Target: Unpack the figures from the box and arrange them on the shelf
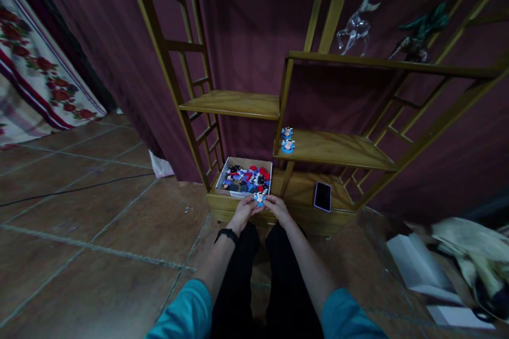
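Observation:
A small blue-and-white toy figurine (260,199) is held between my two hands, in front of the box. My left hand (245,212), below a dark wristband, pinches it from the left. From the other side my right hand (279,208) grips its right edge with closed fingers. Just beyond lies an open cardboard box (223,170), full of jumbled red, purple, black and white figurines (246,176). Two similar blue figurines, a rear one (287,132) and a front one (288,145), stand at the left end of the middle right shelf (338,146).
A phone (323,196) lies on the low wooden base to the right. Higher up, a clear deer figure (356,26) and a dark statue (423,34) stand on the top shelf (382,65). An upper left shelf (234,103) overhangs the box. White boxes (421,265) sit on the right floor.

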Demonstrator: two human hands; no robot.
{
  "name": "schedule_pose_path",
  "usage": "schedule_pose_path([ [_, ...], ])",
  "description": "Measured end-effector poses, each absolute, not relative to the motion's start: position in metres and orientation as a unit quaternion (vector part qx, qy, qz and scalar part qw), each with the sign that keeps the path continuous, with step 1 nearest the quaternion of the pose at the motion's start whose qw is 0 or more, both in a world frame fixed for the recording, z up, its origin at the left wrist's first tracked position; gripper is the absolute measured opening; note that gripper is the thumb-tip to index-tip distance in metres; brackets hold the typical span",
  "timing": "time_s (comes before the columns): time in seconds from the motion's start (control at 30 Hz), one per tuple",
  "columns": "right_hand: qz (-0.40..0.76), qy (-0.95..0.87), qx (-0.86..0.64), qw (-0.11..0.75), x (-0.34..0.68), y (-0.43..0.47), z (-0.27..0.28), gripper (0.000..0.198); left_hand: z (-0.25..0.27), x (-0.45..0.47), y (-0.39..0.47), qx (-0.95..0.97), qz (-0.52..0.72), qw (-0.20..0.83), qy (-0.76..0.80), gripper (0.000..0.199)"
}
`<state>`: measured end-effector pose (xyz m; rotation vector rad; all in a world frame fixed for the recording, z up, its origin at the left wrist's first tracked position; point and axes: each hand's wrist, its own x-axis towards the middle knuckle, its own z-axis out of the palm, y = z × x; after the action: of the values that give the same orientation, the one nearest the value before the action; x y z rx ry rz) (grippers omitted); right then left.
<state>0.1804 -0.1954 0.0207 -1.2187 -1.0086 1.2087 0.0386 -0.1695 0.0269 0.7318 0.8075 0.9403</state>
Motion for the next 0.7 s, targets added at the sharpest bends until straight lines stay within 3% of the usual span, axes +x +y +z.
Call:
schedule_pose_path([
  [0.7, 0.544, -0.383, -0.496, 0.558, 0.18, -0.194, 0.016, 0.035, 0.019, 0.053, -0.173, 0.341, 0.445, 0.727, 0.395, 0.024],
])
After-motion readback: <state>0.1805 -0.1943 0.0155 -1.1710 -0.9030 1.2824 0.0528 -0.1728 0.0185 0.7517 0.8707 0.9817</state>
